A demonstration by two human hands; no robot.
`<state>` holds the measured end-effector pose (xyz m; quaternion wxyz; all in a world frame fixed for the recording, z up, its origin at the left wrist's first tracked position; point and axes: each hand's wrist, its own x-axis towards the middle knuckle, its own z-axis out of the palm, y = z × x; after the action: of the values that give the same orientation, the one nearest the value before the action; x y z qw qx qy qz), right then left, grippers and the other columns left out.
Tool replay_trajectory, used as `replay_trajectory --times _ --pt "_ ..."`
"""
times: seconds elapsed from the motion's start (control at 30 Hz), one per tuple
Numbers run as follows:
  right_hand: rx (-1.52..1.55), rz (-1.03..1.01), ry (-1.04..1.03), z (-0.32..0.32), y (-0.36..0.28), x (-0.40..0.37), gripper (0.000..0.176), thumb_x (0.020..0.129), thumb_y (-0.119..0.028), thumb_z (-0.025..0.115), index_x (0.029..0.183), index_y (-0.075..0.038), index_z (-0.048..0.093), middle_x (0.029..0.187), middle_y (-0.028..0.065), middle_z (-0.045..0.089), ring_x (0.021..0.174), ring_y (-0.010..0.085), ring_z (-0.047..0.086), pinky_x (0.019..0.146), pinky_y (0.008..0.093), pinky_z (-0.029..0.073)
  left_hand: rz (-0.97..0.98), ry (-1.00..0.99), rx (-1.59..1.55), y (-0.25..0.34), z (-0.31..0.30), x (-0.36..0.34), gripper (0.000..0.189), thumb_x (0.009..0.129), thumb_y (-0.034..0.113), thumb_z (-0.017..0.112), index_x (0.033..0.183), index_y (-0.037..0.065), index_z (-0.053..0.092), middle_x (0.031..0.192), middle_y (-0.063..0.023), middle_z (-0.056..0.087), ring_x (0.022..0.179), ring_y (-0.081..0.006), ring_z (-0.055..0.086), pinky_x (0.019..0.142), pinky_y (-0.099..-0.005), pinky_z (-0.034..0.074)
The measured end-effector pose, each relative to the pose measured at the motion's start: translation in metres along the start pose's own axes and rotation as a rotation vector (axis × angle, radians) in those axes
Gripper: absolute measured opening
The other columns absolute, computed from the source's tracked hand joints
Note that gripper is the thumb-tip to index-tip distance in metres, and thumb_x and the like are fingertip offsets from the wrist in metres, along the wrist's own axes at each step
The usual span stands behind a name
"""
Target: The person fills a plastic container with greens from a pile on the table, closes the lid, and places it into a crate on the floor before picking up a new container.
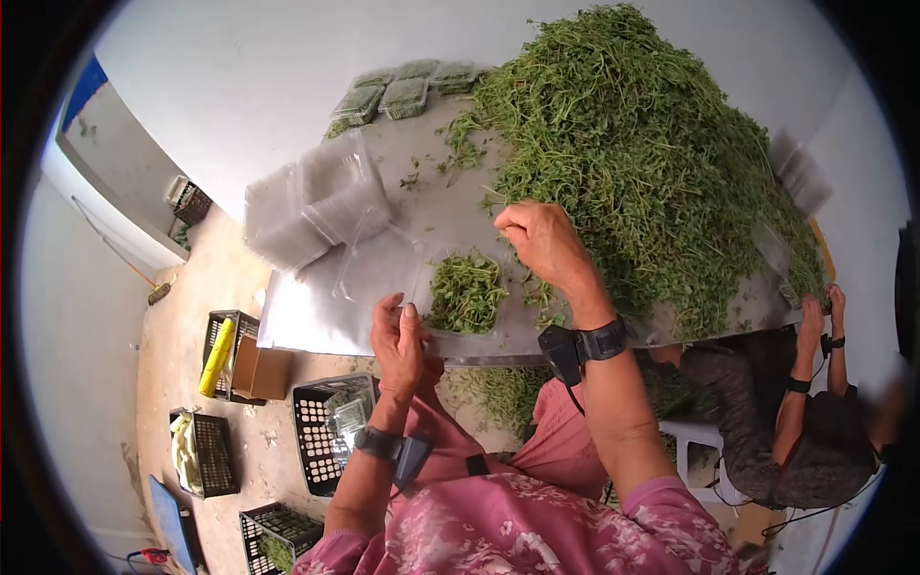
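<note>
An open clear plastic clamshell box (436, 326) stands at the table's front edge, its base filled with leafy green sprigs (468, 295) and its see-through lid (379, 268) folded out to the left. My left hand (398, 340) is at the box's front left corner, thumb and bent fingers closed at its edge. Above the table, beyond the box and to its right, my right hand (544, 240) is closed with its fingers curled in. Whatever it may pinch is hidden. A large heap of the same greens (632, 163) rises just beyond and right of this hand.
Stacked empty clamshells (316, 201) stand left on the metal table (297, 321); filled, closed boxes (402, 96) are behind. Black crates (311, 450) stand on the floor. At right, another person's hands (822, 305) hold a clear box near the heap.
</note>
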<state>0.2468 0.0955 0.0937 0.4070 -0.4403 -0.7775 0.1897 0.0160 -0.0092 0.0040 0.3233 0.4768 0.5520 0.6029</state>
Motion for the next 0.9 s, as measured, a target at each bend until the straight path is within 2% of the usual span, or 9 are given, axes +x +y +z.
replay_trajectory --times 0.1,0.13,0.27,0.33,0.43,0.53,0.67,0.83,0.9 --pt "-0.013 -0.014 -0.12 0.015 -0.008 -0.004 0.014 0.082 -0.002 0.06 0.094 0.001 0.068 0.087 0.0169 0.068 0.08 0.0355 0.066 0.071 0.0393 0.052 0.006 -0.003 0.002 0.001 0.001 0.0 0.03 0.098 0.02 0.059 0.118 0.001 0.051 0.078 -0.0011 0.057 0.057 -0.0069 0.052 0.052 -0.0204 0.042" --pt "0.028 -0.055 -0.109 0.028 -0.012 -0.008 0.01 0.083 -0.004 0.06 0.086 0.0 0.068 0.084 0.0155 0.067 0.083 0.033 0.065 0.077 0.0411 0.049 0.022 -0.005 0.007 0.001 0.002 0.001 0.029 0.097 0.019 0.06 0.118 0.001 0.051 0.077 -0.0009 0.056 0.057 -0.0069 0.052 0.051 -0.0206 0.042" --pt "-0.232 -0.29 -0.151 0.074 -0.022 -0.024 0.005 0.079 -0.004 0.06 0.077 -0.005 0.064 0.081 0.0114 0.063 0.085 0.0288 0.061 0.081 0.0428 0.042 0.008 -0.007 -0.023 0.0 0.002 0.0 0.033 0.093 0.014 0.065 0.119 -0.001 0.05 0.078 -0.0023 0.058 0.059 -0.0082 0.054 0.052 -0.0225 0.043" --pt "-0.323 -0.36 -0.142 0.092 -0.019 -0.032 0.005 0.076 -0.004 0.061 0.075 -0.008 0.062 0.081 0.0091 0.061 0.087 0.0268 0.059 0.081 0.0425 0.039 0.012 0.002 -0.026 -0.001 0.004 0.001 0.029 0.094 0.013 0.064 0.117 0.0 0.051 0.075 -0.0001 0.055 0.056 -0.0064 0.05 0.049 -0.0211 0.04" --pt "-0.39 -0.309 -0.317 0.086 -0.021 -0.025 0.009 0.072 -0.003 0.063 0.079 -0.009 0.062 0.084 0.0072 0.061 0.09 0.026 0.058 0.079 0.0418 0.039 0.009 0.024 -0.024 -0.001 0.008 0.002 0.028 0.093 0.013 0.065 0.114 0.001 0.052 0.072 0.0015 0.053 0.054 -0.0052 0.048 0.047 -0.0201 0.037" --pt "-0.305 -0.326 -0.179 0.088 -0.014 -0.033 0.01 0.07 -0.003 0.063 0.078 -0.008 0.062 0.085 0.0069 0.06 0.09 0.0259 0.058 0.081 0.0418 0.038 -0.002 0.058 0.006 0.0 0.009 0.003 0.029 0.092 0.014 0.067 0.113 0.001 0.053 0.071 0.0016 0.053 0.054 -0.0052 0.047 0.047 -0.0202 0.037" --pt "-0.276 -0.296 -0.147 0.088 -0.015 -0.032 0.007 0.076 -0.004 0.062 0.081 -0.008 0.063 0.084 0.0077 0.06 0.088 0.0274 0.059 0.082 0.0418 0.038 -0.017 0.119 0.068 -0.001 0.015 0.005 0.031 0.09 0.015 0.07 0.111 0.0 0.054 0.068 0.0008 0.054 0.055 -0.0066 0.049 0.049 -0.0221 0.041" --pt "-0.159 -0.184 -0.135 0.041 -0.032 -0.017 0.005 0.084 -0.007 0.062 0.087 -0.007 0.065 0.084 0.0097 0.062 0.086 0.0295 0.06 0.081 0.0412 0.038 0.026 0.143 0.191 -0.004 0.015 0.005 0.03 0.089 0.016 0.071 0.108 -0.002 0.057 0.067 -0.001 0.056 0.055 -0.0078 0.05 0.051 -0.0245 0.043" --pt "-0.158 -0.082 0.004 0.016 -0.021 -0.01 0.009 0.083 -0.009 0.064 0.091 -0.004 0.066 0.088 0.012 0.064 0.084 0.0316 0.062 0.081 0.0423 0.041 0.02 0.143 0.148 -0.009 0.014 0.005 0.029 0.089 0.015 0.071 0.108 -0.002 0.057 0.068 -0.002 0.057 0.056 -0.0081 0.05 0.052 -0.0252 0.043"
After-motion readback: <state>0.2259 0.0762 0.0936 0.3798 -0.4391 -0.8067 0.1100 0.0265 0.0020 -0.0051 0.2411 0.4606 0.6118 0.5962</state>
